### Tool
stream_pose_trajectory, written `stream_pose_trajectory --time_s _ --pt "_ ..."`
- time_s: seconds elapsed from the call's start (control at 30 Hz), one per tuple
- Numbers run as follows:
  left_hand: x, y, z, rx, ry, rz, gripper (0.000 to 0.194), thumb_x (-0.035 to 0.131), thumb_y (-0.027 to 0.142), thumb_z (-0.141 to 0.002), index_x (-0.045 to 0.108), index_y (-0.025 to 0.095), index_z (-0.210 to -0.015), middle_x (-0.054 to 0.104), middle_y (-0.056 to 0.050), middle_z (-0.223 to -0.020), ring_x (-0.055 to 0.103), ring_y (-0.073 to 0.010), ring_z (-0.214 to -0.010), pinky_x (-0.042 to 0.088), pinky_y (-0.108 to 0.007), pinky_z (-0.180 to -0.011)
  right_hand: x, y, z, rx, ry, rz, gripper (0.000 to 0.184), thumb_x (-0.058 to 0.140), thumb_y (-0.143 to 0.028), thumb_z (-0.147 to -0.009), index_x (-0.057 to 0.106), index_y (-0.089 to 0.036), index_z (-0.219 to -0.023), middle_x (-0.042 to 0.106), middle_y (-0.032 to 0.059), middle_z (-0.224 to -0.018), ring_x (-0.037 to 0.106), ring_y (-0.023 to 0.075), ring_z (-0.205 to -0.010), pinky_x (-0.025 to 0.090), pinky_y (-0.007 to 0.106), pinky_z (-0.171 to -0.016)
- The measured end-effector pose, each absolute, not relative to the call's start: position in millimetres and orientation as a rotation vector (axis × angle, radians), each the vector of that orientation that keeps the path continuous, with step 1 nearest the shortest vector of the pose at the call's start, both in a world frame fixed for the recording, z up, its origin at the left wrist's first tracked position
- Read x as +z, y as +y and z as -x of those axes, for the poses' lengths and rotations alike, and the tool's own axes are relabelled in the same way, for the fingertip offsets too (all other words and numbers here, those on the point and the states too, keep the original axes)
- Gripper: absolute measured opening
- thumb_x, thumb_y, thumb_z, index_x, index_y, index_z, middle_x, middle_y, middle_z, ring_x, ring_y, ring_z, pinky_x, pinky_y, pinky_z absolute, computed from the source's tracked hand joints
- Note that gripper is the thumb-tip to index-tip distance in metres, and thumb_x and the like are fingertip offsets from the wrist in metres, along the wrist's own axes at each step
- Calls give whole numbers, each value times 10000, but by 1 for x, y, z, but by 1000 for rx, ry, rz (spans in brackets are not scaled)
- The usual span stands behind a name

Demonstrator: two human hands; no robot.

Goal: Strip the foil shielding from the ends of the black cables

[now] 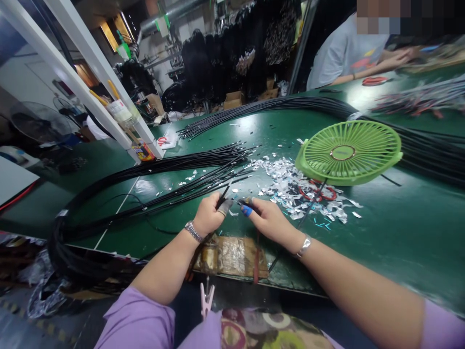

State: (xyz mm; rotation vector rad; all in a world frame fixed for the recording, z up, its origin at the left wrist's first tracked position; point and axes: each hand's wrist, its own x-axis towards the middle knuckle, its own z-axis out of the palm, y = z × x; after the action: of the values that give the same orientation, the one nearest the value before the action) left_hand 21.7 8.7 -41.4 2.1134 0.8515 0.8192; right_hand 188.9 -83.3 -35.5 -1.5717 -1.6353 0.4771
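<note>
Over the table's front part, my left hand (209, 213) is closed round a black cable (222, 195), whose end points toward my other hand. Grey covers sit on its fingertips. Close by on the right, my right hand (271, 219) is pinched at the tip of the cable, with a blue wrap on the thumb. What exactly lies between its fingers is too small to tell. Just beyond both hands lies a heap of white and silver scraps (283, 179). Red-handled scissors (316, 191) rest partly buried in that heap.
A green fan (348, 150) stands at the right. Black cable bundles (170, 162) curve across the left and far side of the green table (392, 232). A wooden block (232, 254) is fixed at the front edge. Across the table sits another person (341, 53).
</note>
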Motion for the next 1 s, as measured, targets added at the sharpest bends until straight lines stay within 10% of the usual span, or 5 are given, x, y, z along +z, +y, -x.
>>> stream_pose_trajectory --time_s 1.0 --pt "-40 4 -20 799 847 -2391 271 548 395 -851 498 193 -676 526 1 -590 438 -120 -530 305 -254 -536 -33 -81 -177 1217 -1074 1389 471 666 -637 -653 534 -184 -650 518 -36 -565 382 68 -451 278 221 -418"
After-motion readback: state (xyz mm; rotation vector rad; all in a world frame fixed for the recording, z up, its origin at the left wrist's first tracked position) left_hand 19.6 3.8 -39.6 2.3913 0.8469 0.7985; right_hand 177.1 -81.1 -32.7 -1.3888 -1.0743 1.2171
